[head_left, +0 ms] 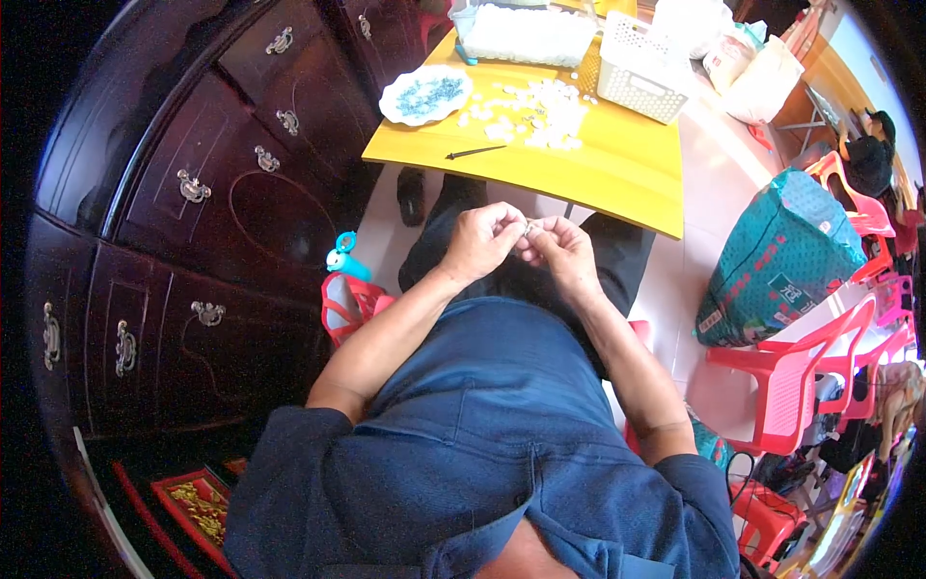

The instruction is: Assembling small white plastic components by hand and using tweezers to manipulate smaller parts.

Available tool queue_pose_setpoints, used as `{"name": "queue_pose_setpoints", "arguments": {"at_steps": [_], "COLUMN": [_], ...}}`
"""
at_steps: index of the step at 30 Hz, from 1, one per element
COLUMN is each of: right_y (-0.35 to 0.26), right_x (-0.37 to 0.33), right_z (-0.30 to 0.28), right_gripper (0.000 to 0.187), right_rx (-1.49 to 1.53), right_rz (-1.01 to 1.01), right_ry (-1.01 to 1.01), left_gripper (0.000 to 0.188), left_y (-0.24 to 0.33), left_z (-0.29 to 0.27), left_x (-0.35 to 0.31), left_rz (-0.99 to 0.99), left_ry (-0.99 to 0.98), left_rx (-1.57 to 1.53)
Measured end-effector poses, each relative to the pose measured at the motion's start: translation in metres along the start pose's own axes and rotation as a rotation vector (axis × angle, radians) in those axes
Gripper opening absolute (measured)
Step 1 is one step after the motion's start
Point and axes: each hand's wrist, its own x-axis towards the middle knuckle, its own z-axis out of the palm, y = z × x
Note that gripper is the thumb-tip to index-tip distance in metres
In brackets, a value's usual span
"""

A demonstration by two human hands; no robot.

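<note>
My left hand point(485, 238) and my right hand point(563, 255) meet over my lap, just short of the yellow table point(617, 183). Thumbs and fingers of both pinch a tiny pale piece point(528, 229) between them. It is too small and too covered to name. On the table lie many small white pieces point(550, 111), loosely scattered. A white scalloped plate point(388, 104) with small blue bits stands to their left. Close to the table's near edge rests a thin, dark pointed tool point(476, 151), which neither hand touches.
At the table's far side stand a clear tub point(467, 43) of white material and a white perforated basket point(641, 82). Dark wooden drawers point(193, 232) line the left. A turquoise bottle point(349, 262) is by my left arm. Right are a large green bag point(781, 256) and red chairs point(776, 386).
</note>
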Motion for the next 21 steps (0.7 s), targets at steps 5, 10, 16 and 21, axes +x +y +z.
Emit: {"name": "queue_pose_setpoints", "arguments": {"at_steps": [5, 10, 16, 21], "right_y": [0.005, 0.006, 0.005, 0.001], "right_x": [0.001, 0.002, 0.008, 0.009], "right_z": [0.000, 0.000, -0.003, -0.008], "right_gripper": [0.012, 0.011, 0.011, 0.012], "right_rx": [0.026, 0.039, 0.091, 0.135], "right_rz": [-0.017, -0.029, -0.026, -0.005], "right_ry": [0.009, 0.017, 0.006, 0.022], "left_gripper": [0.006, 0.007, 0.011, 0.026], "left_y": [-0.003, -0.005, -0.003, 0.002], "left_z": [0.002, 0.001, -0.003, -0.004], "left_x": [0.000, 0.001, 0.005, 0.009], "left_rz": [-0.003, -0.014, -0.055, -0.109], "left_ry": [0.005, -0.016, -0.037, 0.050], "left_rx": [-0.042, -0.038, -0.060, -0.165]}}
